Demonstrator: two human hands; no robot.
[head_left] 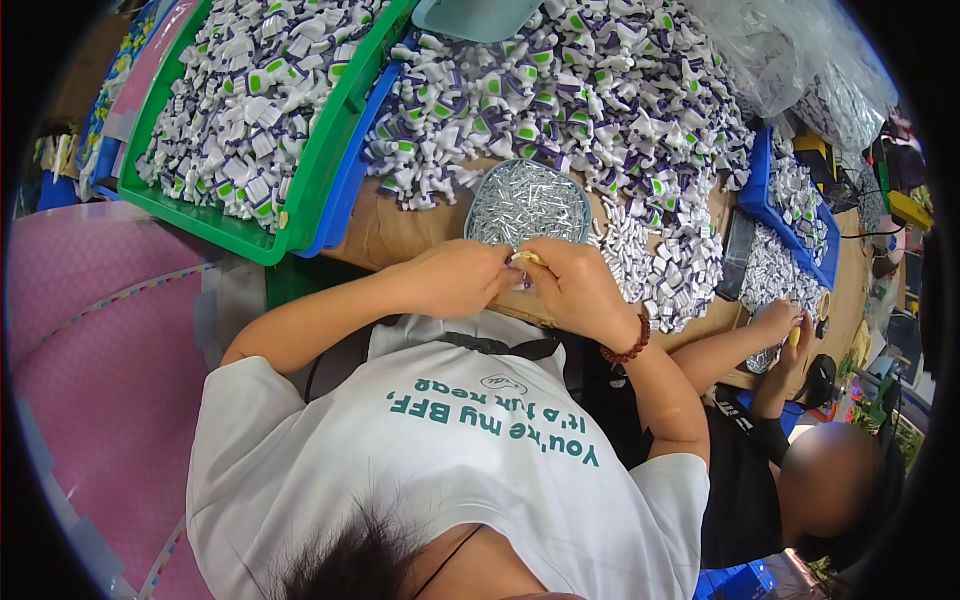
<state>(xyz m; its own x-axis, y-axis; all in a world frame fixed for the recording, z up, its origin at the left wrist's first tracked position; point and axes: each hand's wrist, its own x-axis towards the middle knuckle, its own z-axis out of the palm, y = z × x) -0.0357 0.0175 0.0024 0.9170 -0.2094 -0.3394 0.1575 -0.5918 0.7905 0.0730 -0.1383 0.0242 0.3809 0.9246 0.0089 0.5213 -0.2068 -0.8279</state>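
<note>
My left hand [468,274] and my right hand [580,288] meet at the table's edge, fingertips pinched together. Between them shows a bit of a small white and purple plastic part [522,284]; most of it is hidden by the fingers. Something pale yellow covers a fingertip of my right hand, which also wears a dark red bead bracelet [627,345] on its wrist. Just beyond my hands stands a rounded tub [474,212] full of short silvery metal pins [530,198]. Right of it lie loose small white parts [672,275].
A large heap of white, purple and green plastic parts [570,90] covers the table behind. At the left, a green tray [283,215] holds similar parts, above a blue tray [340,200]. A blue bin [765,190] stands right. Beside me a co-worker's hands [785,325] handle small parts.
</note>
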